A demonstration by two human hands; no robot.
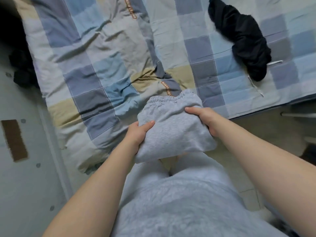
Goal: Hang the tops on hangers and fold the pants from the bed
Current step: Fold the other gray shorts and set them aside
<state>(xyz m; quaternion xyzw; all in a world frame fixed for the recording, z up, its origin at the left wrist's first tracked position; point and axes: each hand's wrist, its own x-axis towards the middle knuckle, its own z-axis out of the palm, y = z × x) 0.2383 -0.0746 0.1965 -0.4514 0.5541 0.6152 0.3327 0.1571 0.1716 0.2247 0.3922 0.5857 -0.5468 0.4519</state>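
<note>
A pair of light grey pants (pixel 172 127), folded into a thick bundle with the elastic waistband facing the bed, is held in the air over the bed's near edge. My left hand (pixel 138 134) grips its left side, thumb on top. My right hand (pixel 203 118) grips its right side, thumb on top and fingers underneath. A crumpled black garment (pixel 242 38) lies on the bed at the far right. No hanger shows.
The bed carries a rumpled blue, grey and beige checked quilt (pixel 95 65) on the left and a checked sheet (pixel 213 69) on the right. A dark heap (pixel 22 69) lies on the floor at the left. Pale floor runs along the bed's left and near sides.
</note>
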